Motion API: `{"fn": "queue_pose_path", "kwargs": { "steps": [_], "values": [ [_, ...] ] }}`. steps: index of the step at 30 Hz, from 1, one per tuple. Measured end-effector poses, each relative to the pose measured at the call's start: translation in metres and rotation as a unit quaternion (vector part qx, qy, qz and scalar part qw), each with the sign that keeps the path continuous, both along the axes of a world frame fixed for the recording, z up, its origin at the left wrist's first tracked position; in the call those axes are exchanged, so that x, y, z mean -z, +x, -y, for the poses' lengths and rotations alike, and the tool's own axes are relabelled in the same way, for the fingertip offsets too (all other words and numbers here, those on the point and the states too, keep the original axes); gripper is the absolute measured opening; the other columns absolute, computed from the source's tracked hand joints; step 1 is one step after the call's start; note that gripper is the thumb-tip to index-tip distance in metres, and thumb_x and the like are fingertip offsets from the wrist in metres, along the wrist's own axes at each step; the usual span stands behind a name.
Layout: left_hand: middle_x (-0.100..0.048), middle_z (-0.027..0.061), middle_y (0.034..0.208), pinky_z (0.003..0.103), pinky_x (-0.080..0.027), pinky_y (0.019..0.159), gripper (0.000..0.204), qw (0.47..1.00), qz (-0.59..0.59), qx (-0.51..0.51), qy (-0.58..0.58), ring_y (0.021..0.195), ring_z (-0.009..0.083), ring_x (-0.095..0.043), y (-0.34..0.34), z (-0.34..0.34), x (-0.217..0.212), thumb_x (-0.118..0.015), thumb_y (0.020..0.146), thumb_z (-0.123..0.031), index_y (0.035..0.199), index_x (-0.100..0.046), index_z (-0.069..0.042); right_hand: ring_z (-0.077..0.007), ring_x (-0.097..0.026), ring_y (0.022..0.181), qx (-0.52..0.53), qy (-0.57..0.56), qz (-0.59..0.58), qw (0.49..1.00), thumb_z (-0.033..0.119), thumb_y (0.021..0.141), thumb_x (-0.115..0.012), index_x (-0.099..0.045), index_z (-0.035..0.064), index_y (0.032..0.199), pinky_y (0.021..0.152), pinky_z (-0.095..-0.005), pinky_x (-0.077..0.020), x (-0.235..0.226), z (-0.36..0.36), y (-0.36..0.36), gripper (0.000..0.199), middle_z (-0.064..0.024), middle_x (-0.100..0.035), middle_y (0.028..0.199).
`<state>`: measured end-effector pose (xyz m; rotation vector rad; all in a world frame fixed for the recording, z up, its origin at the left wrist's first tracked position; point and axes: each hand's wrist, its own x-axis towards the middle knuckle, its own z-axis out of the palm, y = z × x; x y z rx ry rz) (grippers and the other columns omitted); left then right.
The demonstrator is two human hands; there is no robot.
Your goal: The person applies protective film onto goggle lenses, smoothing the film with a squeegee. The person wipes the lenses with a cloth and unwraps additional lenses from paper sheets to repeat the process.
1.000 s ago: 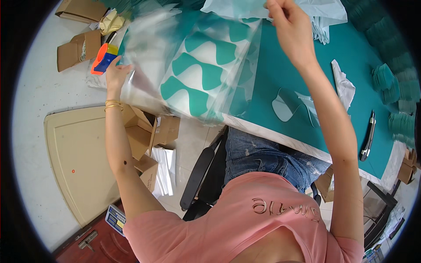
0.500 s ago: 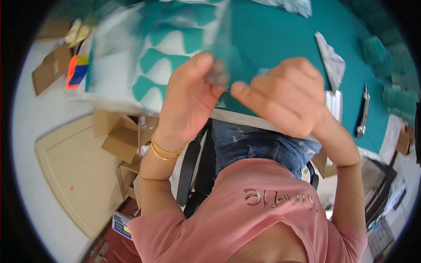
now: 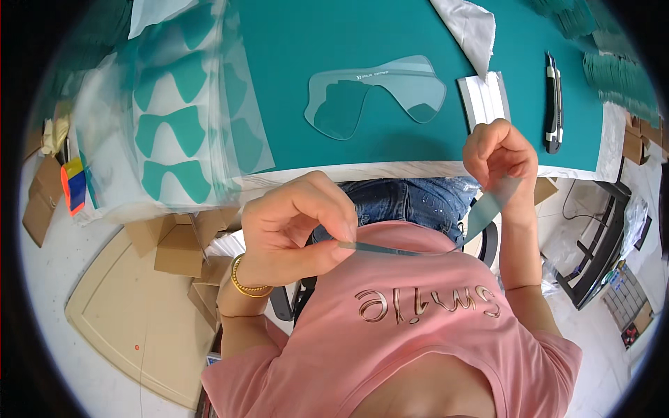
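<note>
In front of my chest a thin translucent film (image 3: 483, 210) is stretched between both hands, bowed and seen nearly edge-on, so its full outline is hidden. My left hand (image 3: 296, 223) pinches one end between thumb and forefinger. The other, wider end is in my right hand (image 3: 503, 153), whose fingers are curled closed over it. Beyond them, flat on the green table mat (image 3: 293, 42), lies a clear goggle lens (image 3: 332, 111) with a notch for the nose. Left of the lens, a stack of clear sheets bearing green goggle-shaped pieces (image 3: 178, 132) hangs over the table's near edge.
At the right of the mat lie a grey cloth (image 3: 468, 31), a white flat packet (image 3: 486, 99) and a black utility knife (image 3: 553, 104). Stacked green pieces (image 3: 617, 80) stand at the far right. Open cardboard boxes (image 3: 182, 252) sit below the table's left edge.
My hands have moved apart and back toward my chest, with the film now visible between them. The view has shifted, bringing the lens on the mat into sight.
</note>
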<state>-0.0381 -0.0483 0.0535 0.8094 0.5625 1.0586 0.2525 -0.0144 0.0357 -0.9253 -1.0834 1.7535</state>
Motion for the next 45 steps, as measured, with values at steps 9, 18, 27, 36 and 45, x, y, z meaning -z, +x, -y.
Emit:
{"fn": "queue_pose_path", "kwargs": {
  "steps": [9,18,27,36,45],
  "values": [
    [-0.061,0.0089,0.091,0.029,-0.048,0.073,0.02,0.996,-0.066,-0.044,0.028,0.083,0.0171,-0.058,0.006,-0.003,0.007,-0.072,0.078,0.006,0.093,-0.061,-0.002,-0.0073,-0.048,0.06,0.024,0.047,0.013,0.999,0.011,0.089,-0.068,-0.06,0.0,0.085,0.053,-0.0208,-0.0389,-0.003,0.0,0.008,0.014,-0.0048,-0.057,0.075],
    [-0.063,0.0015,0.079,0.016,-0.041,0.054,0.024,0.902,-0.333,-0.273,-0.033,0.064,0.0034,-0.054,0.029,-0.037,0.03,-0.071,0.086,-0.002,0.108,-0.06,-0.001,-0.0024,-0.049,0.059,0.136,0.013,0.326,0.935,0.015,0.088,-0.071,-0.068,-0.0005,0.085,0.052,-0.0193,-0.0383,-0.007,-0.033,-0.016,0.016,0.0023,-0.059,0.067],
    [-0.064,0.0015,0.075,0.017,-0.041,0.053,0.025,0.858,-0.41,-0.309,-0.013,0.062,0.0033,-0.053,0.04,-0.046,0.053,-0.07,0.088,-0.009,0.11,-0.059,-0.001,-0.0046,-0.052,0.06,0.12,0.049,0.432,0.892,0.022,0.085,-0.073,-0.07,-0.0021,0.085,0.053,-0.0214,-0.0407,0.019,-0.054,-0.02,0.024,-0.0013,-0.063,0.065],
    [-0.063,0.0027,0.076,0.017,-0.039,0.052,0.026,0.854,-0.409,-0.32,-0.024,0.061,0.003,-0.052,0.04,-0.046,0.054,-0.069,0.088,-0.006,0.111,-0.058,-0.001,-0.0068,-0.051,0.056,0.101,0.039,0.454,0.885,0.025,0.084,-0.073,-0.071,-0.0017,0.084,0.052,-0.0239,-0.0411,0.016,-0.056,-0.021,0.027,-0.0033,-0.062,0.063],
    [-0.063,0.0025,0.076,0.018,-0.04,0.053,0.026,0.851,-0.408,-0.329,-0.023,0.062,0.0034,-0.053,0.043,-0.047,0.055,-0.068,0.088,-0.005,0.111,-0.058,0.0,-0.0083,-0.053,0.056,0.103,0.057,0.454,0.883,0.026,0.084,-0.073,-0.071,-0.0013,0.084,0.053,-0.0247,-0.0429,0.019,-0.056,-0.021,0.027,-0.0049,-0.064,0.064]
  ]
}}
